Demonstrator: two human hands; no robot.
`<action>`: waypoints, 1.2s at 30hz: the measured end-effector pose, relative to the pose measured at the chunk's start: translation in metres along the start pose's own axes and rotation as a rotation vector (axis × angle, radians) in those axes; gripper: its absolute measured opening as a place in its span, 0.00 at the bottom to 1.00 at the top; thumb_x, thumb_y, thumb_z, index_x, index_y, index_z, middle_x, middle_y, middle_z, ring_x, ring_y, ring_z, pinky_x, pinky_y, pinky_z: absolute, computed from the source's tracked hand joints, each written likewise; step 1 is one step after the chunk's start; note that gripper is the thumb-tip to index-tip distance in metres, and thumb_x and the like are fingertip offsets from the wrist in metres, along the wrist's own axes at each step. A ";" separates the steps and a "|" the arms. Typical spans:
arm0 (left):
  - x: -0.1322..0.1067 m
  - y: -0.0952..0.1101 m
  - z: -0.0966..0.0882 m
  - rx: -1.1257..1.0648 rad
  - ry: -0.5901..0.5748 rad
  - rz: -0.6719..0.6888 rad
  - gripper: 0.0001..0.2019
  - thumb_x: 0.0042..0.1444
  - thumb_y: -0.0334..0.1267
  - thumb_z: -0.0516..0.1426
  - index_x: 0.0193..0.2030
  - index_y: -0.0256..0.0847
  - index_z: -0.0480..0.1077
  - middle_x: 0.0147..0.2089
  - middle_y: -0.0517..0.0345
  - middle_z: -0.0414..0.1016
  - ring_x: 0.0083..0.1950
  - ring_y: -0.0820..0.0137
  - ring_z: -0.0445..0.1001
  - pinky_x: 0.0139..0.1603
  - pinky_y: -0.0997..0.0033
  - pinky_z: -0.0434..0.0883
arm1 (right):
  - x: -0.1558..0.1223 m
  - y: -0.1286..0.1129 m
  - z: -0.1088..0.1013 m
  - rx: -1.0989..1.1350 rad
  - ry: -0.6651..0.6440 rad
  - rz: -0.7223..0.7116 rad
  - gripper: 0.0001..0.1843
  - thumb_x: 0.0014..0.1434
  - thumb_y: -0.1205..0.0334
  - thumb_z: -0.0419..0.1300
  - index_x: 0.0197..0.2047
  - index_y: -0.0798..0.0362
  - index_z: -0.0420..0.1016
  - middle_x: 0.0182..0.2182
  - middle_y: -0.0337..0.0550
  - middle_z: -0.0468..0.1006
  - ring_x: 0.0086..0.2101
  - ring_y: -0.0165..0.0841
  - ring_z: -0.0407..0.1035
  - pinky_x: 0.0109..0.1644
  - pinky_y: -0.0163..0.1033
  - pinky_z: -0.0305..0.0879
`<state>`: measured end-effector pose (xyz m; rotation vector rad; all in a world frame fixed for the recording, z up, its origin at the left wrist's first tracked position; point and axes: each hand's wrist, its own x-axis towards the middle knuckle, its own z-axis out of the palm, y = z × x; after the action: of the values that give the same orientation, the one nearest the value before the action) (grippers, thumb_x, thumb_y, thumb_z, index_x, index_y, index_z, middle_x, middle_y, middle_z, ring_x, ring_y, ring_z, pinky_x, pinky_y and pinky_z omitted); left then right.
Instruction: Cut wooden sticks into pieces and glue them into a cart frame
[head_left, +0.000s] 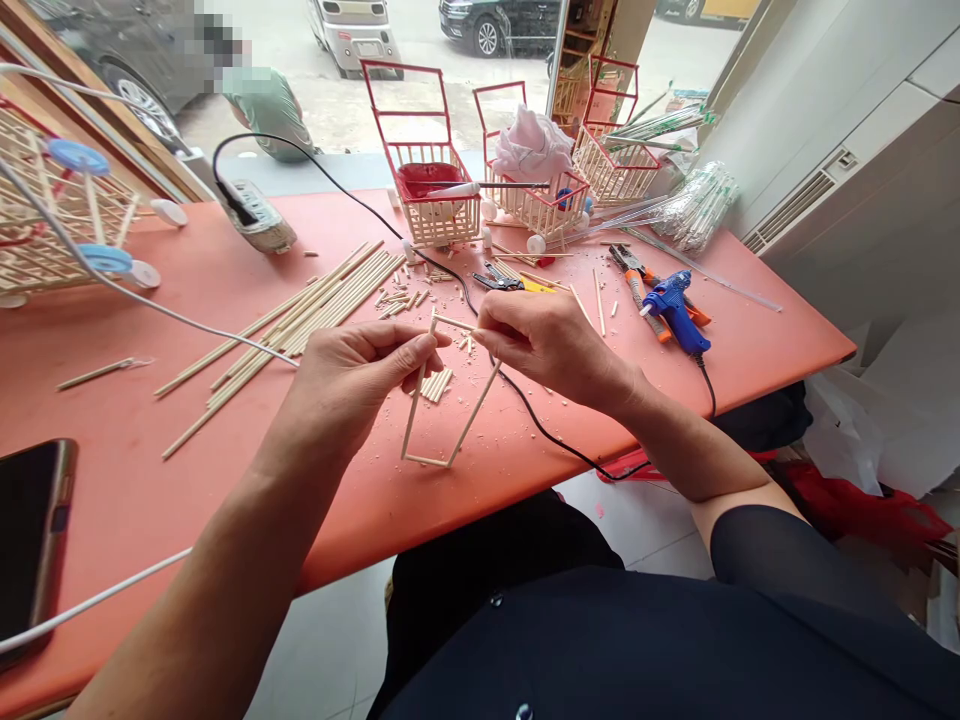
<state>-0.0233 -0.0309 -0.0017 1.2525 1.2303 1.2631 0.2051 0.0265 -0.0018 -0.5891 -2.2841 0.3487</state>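
Between my hands is a four-sided frame of thin wooden sticks [474, 412], tilted above the table's front part. My left hand [367, 365] pinches its upper left corner between thumb and fingers. At the upper right corner, my right hand [536, 335] is closed on the frame, its fingertips hiding the joint. Below and behind the frame lie a small row of short cut sticks [435, 386] and scattered crumbs of wood. Long wooden sticks [300, 320] lie in a loose bundle beyond my left hand.
Miniature stick carts [442, 215] with red handles stand at the back. A blue glue gun [679, 308] and orange-handled pliers [637, 285] lie right. A black cable [525, 400] crosses the table. A phone [34, 530] lies front left; a power strip [259, 215] sits behind.
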 end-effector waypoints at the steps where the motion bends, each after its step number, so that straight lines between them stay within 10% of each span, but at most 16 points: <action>1: 0.000 0.000 0.000 0.001 -0.001 0.000 0.06 0.48 0.42 0.74 0.26 0.44 0.87 0.33 0.51 0.86 0.27 0.76 0.68 0.29 0.73 0.65 | 0.000 0.000 0.000 0.000 0.001 -0.001 0.17 0.77 0.67 0.58 0.34 0.50 0.63 0.29 0.32 0.64 0.31 0.27 0.55 0.39 0.36 0.52; 36: -0.002 0.003 0.001 -0.002 -0.010 -0.009 0.06 0.48 0.42 0.76 0.28 0.44 0.88 0.28 0.54 0.83 0.27 0.73 0.68 0.29 0.69 0.65 | 0.000 -0.002 0.000 -0.005 -0.013 0.034 0.16 0.76 0.68 0.58 0.33 0.49 0.62 0.29 0.33 0.64 0.31 0.28 0.55 0.39 0.36 0.54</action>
<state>-0.0223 -0.0328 0.0016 1.2491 1.2267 1.2496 0.2047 0.0250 -0.0012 -0.6311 -2.2902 0.3643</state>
